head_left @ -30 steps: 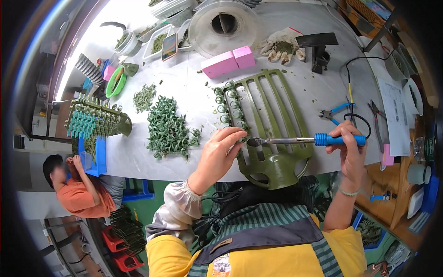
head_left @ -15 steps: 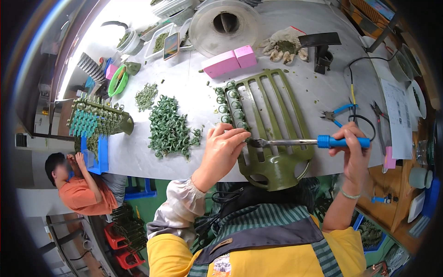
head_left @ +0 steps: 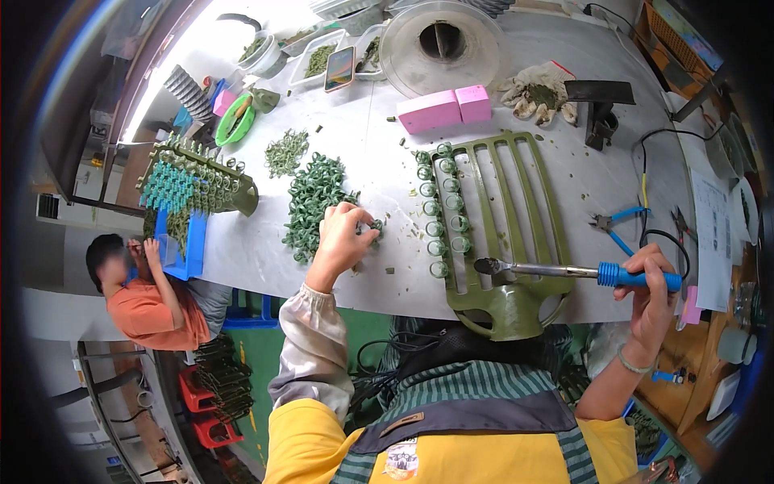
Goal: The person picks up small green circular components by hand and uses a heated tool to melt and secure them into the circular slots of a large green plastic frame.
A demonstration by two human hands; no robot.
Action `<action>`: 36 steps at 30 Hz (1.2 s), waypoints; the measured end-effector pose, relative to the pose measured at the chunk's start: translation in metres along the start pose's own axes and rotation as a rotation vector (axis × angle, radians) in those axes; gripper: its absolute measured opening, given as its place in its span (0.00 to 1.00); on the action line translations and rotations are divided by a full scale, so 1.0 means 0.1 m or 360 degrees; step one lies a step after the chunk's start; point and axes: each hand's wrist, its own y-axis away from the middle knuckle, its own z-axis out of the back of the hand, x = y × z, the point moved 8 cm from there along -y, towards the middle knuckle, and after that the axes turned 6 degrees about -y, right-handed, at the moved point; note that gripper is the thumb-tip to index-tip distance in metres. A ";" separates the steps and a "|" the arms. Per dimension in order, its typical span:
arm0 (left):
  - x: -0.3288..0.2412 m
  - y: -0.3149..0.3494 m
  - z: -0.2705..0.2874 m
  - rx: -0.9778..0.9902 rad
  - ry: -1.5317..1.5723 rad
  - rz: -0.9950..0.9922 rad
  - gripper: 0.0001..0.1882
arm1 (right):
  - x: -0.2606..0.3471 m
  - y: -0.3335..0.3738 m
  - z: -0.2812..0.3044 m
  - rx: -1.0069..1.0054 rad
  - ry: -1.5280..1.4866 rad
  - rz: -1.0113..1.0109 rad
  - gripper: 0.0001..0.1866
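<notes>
My right hand (head_left: 651, 282) grips a blue-handled soldering iron (head_left: 556, 270) with a metal shaft. Its dark, broad tip (head_left: 488, 265) is over the lower left part of an olive-green slotted frame (head_left: 516, 300). Along the frame's left side, several small green rings (head_left: 454, 202) stand in two rows. My left hand (head_left: 343, 240) is at the right edge of a heap of loose green rings (head_left: 310, 198), thumb and fingers pinched on a green ring, partly hidden by the fingers.
Pink blocks (head_left: 443, 110), a glove (head_left: 542, 90) and a black stand (head_left: 601, 109) lie beyond the frame. Blue-handled pliers (head_left: 617, 228) and a cable are at right. A ring-covered piece (head_left: 197, 173) stands at left. Beyond it, a co-worker in orange (head_left: 153, 306) sits by a blue tray (head_left: 193, 250).
My left hand has left the frame's ring rows and moved left to the loose heap. The soldering iron's tip has come away from the rings. The whole view has shifted.
</notes>
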 end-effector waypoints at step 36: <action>-1.64 0.38 0.26 -0.0227 0.0470 -0.0552 0.15 | -0.13 0.03 -0.05 0.0144 -0.0053 -0.0113 0.12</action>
